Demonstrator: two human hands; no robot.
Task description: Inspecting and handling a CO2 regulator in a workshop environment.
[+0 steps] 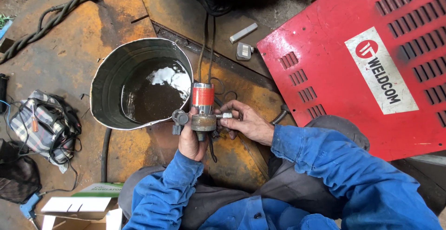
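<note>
**Over the rusty floor: regulator fitting being worked**

Beside the red panel (371,67) and metal bucket (139,84), a regulator (203,111) is gripped by the left hand (190,139), fingers wrapped. Its side fitting (226,115) is pinched by the right hand (246,123); turning likely needs a steady hold.

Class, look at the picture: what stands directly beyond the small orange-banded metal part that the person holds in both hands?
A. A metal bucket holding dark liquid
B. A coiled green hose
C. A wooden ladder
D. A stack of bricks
A: beyond the metal part, gripped from below by the left hand and pinched at its side fitting by the right hand, stands a grey metal bucket with dark liquid in it.
</note>
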